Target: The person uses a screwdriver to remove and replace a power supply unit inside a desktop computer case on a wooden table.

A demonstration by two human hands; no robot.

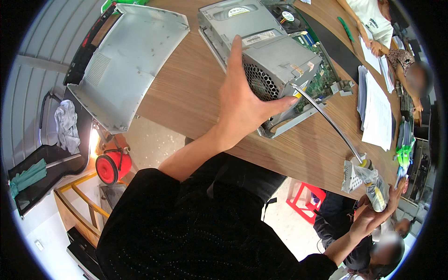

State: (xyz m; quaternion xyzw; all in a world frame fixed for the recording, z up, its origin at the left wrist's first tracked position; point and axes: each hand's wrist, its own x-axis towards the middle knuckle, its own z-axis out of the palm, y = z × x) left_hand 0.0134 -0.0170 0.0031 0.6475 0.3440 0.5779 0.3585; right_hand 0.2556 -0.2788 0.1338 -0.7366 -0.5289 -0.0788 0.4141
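Note:
My left hand (238, 107) grips a grey metal box with a honeycomb vent (273, 39), index finger on top and thumb near the front corner. The box sits in an open computer chassis (275, 133) beside a green circuit board (326, 70). A long steel screwdriver shaft (329, 121) meets the box's corner by my left thumb. Its translucent, yellowish handle (378, 196) is in my right hand (366, 219) at the lower right, fingers partly hidden. Beside the handle lies a small perforated metal bracket (350, 175).
A grey case cover (121, 65) lies at the left of the wooden table (172, 107). Paper stacks (375, 112) and green-handled tools (403, 151) are at the right. Other people (366, 14) work along that side. A red stool (305, 200) and red cylinder (112, 165) are below.

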